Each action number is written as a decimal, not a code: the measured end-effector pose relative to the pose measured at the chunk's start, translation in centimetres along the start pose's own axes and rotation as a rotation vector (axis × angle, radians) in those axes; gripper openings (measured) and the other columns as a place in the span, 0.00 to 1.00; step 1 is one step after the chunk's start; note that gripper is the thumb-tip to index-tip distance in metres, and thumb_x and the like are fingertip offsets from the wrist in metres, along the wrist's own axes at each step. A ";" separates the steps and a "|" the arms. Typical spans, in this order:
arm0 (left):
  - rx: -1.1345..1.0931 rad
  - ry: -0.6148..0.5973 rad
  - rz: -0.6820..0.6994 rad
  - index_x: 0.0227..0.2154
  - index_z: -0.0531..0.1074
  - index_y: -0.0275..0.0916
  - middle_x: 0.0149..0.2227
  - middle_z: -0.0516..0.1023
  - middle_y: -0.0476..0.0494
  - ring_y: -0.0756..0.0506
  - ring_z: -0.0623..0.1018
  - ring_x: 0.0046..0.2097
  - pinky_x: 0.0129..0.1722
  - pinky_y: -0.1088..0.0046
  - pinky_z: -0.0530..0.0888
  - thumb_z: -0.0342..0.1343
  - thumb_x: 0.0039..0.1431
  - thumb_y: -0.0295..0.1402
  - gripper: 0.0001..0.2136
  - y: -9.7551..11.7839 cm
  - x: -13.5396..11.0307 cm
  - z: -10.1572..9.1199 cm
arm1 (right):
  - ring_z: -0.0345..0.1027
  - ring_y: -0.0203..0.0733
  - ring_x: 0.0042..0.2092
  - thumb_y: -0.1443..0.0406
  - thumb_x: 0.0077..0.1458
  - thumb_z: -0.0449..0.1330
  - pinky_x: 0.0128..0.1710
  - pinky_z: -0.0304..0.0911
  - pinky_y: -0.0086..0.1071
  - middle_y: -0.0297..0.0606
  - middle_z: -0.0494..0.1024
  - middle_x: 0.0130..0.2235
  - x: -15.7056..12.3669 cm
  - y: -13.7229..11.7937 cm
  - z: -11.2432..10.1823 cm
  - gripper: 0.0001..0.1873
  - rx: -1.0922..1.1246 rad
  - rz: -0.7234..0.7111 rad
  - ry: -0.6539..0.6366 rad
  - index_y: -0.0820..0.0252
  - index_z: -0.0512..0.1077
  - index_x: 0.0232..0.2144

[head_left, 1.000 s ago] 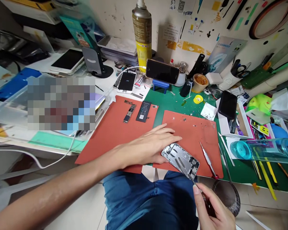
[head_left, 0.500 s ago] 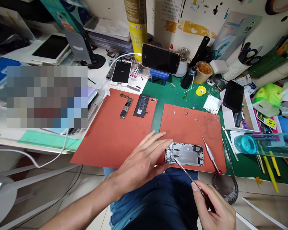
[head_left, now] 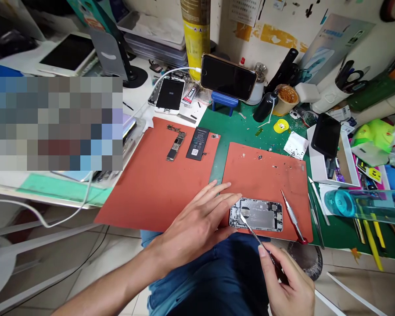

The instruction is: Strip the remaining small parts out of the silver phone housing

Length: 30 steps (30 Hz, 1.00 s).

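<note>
An opened phone housing (head_left: 261, 213) lies on the right red mat, its metal inside facing up. My left hand (head_left: 200, 219) grips its left end, index finger at the upper corner and thumb at the lower one. My right hand (head_left: 288, 276) holds a thin metal pry tool (head_left: 255, 235) like a pen. Its flat tip touches the inside of the housing near the left end, beside a dark oval patch. On the left mat lie a phone logic board (head_left: 176, 145) and a black phone battery (head_left: 197, 144), apart from both hands.
Right of the housing lie a screwdriver (head_left: 292, 217) and tweezers (head_left: 316, 219). Tiny screws dot the upper part of the right mat (head_left: 250, 171). A clear bottle (head_left: 365, 204) lies farther right. A phone (head_left: 228, 79) leans on a blue stand behind.
The view has shifted slightly. The pry tool's tip has moved a little toward the housing's left end, and my right hand has shifted left with it. My left hand keeps its hold.
</note>
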<state>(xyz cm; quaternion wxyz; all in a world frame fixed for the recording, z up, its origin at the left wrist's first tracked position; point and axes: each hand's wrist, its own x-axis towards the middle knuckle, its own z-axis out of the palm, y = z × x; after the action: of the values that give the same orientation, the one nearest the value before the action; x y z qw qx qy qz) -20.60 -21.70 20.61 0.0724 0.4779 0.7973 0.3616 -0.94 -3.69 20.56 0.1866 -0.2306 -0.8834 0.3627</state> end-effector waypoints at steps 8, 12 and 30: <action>-0.008 0.002 0.002 0.70 0.61 0.38 0.65 0.79 0.35 0.36 0.65 0.77 0.77 0.41 0.62 0.62 0.74 0.37 0.28 0.1 0.2 0.0 | 0.84 0.39 0.32 0.66 0.68 0.67 0.34 0.76 0.23 0.39 0.88 0.38 1.7 0.7 0.0 0.07 -0.031 -0.195 -0.044 0.59 0.84 0.46; 0.003 -0.002 0.000 0.70 0.60 0.37 0.65 0.79 0.34 0.35 0.65 0.77 0.77 0.42 0.63 0.62 0.74 0.36 0.28 0.2 0.2 -0.2 | 0.85 0.41 0.36 0.65 0.69 0.67 0.38 0.78 0.24 0.39 0.89 0.41 1.7 0.9 0.0 0.07 -0.016 -0.167 -0.055 0.57 0.84 0.46; 0.005 -0.018 -0.022 0.70 0.60 0.40 0.70 0.74 0.30 0.35 0.65 0.77 0.76 0.40 0.65 0.62 0.74 0.34 0.28 0.3 0.2 -0.3 | 0.83 0.43 0.35 0.56 0.70 0.67 0.35 0.76 0.28 0.41 0.88 0.38 0.3 -0.3 1.3 0.13 0.036 0.093 0.012 0.58 0.86 0.43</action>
<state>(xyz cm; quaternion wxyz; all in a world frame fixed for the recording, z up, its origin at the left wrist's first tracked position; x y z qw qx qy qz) -20.61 -21.57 21.05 0.0823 0.4723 0.8028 0.3545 -1.87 -4.45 19.97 0.1791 -0.2702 -0.8639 0.3855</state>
